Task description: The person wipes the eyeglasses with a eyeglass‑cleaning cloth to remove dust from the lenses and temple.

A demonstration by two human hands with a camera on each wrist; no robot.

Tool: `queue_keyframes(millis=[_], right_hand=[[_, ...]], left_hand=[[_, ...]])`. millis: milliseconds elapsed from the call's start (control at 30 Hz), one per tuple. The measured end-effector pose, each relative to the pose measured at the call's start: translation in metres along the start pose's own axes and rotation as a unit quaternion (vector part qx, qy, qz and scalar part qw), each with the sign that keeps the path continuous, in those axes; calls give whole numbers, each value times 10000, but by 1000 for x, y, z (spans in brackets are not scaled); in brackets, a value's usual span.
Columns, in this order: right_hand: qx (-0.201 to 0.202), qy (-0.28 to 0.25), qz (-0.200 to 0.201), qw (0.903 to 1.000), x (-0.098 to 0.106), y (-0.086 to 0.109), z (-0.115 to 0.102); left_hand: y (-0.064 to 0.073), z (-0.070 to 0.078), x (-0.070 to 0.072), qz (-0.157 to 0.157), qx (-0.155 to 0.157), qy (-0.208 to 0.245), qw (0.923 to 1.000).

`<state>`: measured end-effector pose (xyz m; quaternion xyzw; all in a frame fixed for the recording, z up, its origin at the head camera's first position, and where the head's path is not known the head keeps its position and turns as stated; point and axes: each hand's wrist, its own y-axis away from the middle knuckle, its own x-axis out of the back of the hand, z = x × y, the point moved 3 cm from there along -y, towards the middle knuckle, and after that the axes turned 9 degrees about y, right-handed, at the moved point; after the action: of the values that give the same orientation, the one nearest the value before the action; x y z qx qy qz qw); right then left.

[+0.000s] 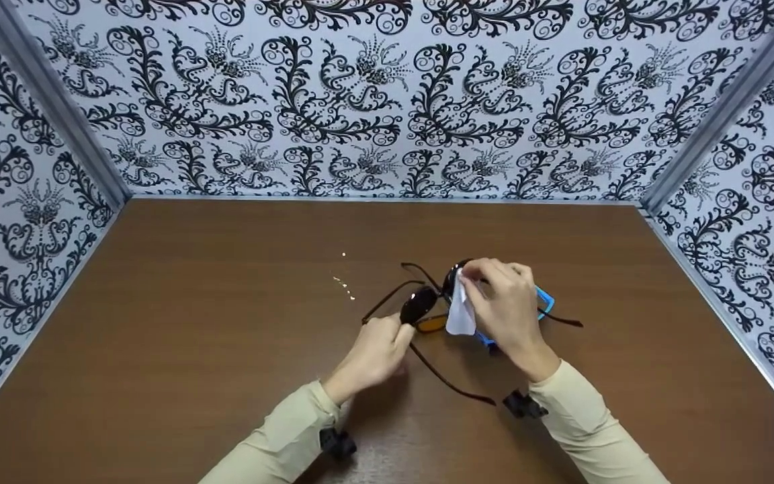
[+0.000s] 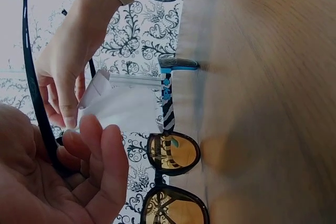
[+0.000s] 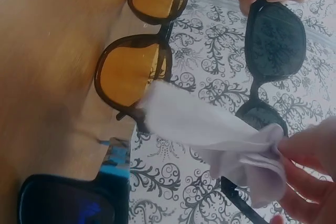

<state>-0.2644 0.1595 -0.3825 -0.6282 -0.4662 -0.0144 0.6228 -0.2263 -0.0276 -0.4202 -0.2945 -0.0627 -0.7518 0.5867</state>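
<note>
Brown table point(image 1: 212, 336), dark glasses point(image 1: 418, 306) held just above it.
Left hand point(image 1: 375, 349) grips their frame; right hand point(image 1: 509, 306) pinches a cloth point(image 1: 461, 314) by one lens. Wiping seems underway; finished lenses can't be told. Amber glasses point(image 1: 432, 324) and blue glasses point(image 3: 68, 198) crowd below; room opens leftward, edges well apart.

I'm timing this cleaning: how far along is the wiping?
Done: dark sunglasses lifted and unfolded. In hand: the left hand holds them while the right hand pinches a white cloth at one lens. Likely left: finishing that lens; the amber glasses and blue glasses lie on the table, cleanliness unclear.
</note>
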Motion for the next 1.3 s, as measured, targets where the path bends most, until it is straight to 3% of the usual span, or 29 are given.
queue_keyframes(millis=[100,233,433,567,667,933,1300], right_hand=[[64,-40,-413,9991,-1,2,-3],[46,422,-738,9964,-2,5,-4],[-171,914,-335,9951,-1,5,0],[-226,350,207,9989,3,3,1],[-64,-194,395,9990,7,1,-1],[403,-1234,118,9915,18,-3,-20],[523,-1692,71,9842,55,-17,-21]], left_hand=[[1,-1,0,65,-27,16,10000],[1,-2,1,74,-106,-42,9999],[2,-3,1,4,-52,-5,10000],[2,-5,-1,-59,229,181,9996],[3,-7,-1,15,339,221,9992],[1,-16,9,249,407,271,9985],[3,-34,39,531,790,-125,9954]])
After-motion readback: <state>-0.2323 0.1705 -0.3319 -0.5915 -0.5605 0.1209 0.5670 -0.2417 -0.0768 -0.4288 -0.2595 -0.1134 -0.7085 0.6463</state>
